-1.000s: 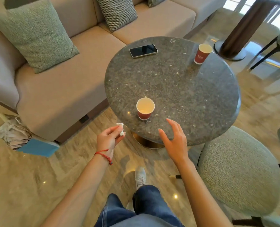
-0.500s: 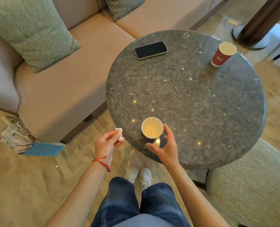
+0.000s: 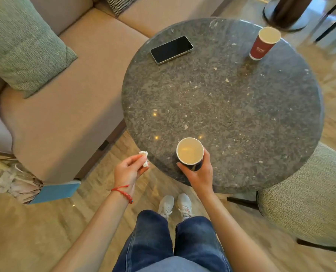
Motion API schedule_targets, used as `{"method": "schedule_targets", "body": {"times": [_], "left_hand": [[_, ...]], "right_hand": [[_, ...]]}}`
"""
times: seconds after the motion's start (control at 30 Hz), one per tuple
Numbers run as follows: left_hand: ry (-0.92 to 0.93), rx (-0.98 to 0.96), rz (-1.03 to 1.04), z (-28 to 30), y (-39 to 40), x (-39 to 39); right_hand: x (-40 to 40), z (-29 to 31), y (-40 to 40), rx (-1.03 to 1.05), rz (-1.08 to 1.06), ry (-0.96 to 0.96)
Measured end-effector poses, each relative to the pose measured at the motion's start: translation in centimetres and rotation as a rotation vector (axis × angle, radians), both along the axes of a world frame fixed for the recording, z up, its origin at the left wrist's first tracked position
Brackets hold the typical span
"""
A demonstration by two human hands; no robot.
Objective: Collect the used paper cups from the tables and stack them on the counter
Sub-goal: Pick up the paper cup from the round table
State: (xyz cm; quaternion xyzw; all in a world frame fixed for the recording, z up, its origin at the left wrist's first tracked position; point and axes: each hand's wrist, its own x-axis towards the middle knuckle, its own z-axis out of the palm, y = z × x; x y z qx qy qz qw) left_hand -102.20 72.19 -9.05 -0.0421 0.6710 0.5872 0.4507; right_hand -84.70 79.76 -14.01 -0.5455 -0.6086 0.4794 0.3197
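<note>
We find the right hand wrapped round the near paper cup at the stone table's front edge: pickup in hand. Left hand pinches a crumpled tissue. Next, we judge, the far red cup.

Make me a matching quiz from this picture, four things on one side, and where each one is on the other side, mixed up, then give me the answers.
Things:
1. phone
2. far red cup
3. near cup
4. crumpled tissue

Places:
A. pinched in the left hand
B. lying flat on the table, on the sofa side
C. gripped by the right hand at the table's near edge
D. standing upright by the table's far edge

Pairs: 1-B, 2-D, 3-C, 4-A
</note>
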Motion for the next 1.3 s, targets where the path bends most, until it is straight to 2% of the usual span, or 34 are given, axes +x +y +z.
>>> {"method": "schedule_targets", "body": {"times": [0.37, 0.6, 0.97, 1.3], "left_hand": [[0.007, 0.007, -0.189, 0.2, 1.8, -0.2], [0.015, 0.052, -0.473, 0.6, 5.1, 4.3], [0.001, 0.053, -0.942, 1.2, 6.1, 18.8], [0.012, 0.081, -1.345, 0.2, -1.8, 37.6]], "right_hand": [[0.9, 1.1, -1.3, 0.046, -0.138, -0.018], [6.0, 2.2, -3.3, 0.052, -0.363, -0.013], [17.9, 2.2, -12.1, 0.007, -0.874, -0.008], [31.6, 2.0, -25.4, 0.026, -1.229, -0.018]]}}
